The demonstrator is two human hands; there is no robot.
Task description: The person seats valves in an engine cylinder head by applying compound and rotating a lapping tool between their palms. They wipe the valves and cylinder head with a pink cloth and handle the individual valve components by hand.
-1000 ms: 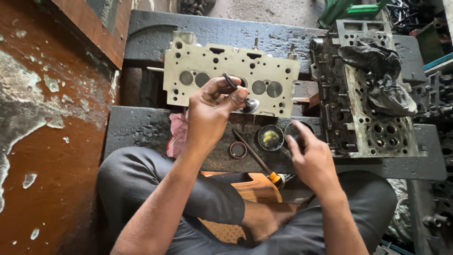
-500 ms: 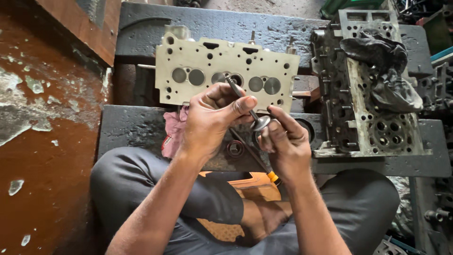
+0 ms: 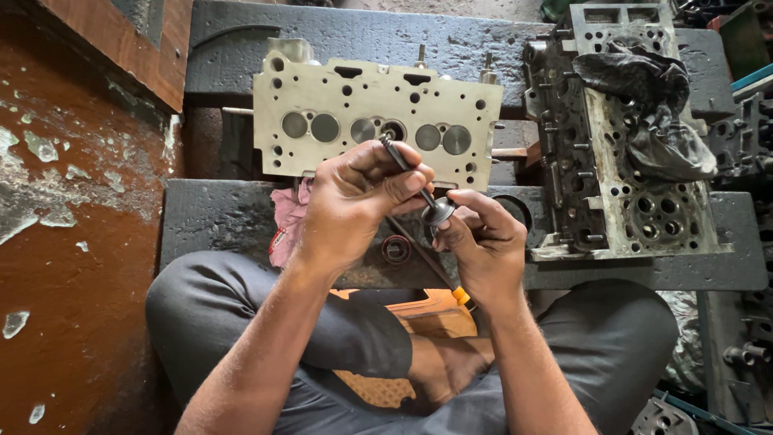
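since a second ago our right hand [image 3: 483,246] has come up off the bench and met the left hand [image 3: 354,201] — both now gather around the engine valve [image 3: 423,193]. we grip the valve's thin stem in our left hand, fingers curled closed around it, the stem slanting up toward the pale cylinder head [image 3: 370,117] lying flat behind. the valve's round head points down and right, and our right fingertips [image 3: 451,229] press against it, that hand half curled and holding nothing else that we can see. under our hands on the dark bench [image 3: 217,221] lie a small ring [image 3: 395,249] and a pink rag [image 3: 286,225]; a second, grimier cylinder head [image 3: 612,201] sits to the right, with a black cloth [image 3: 652,97] draped on it.
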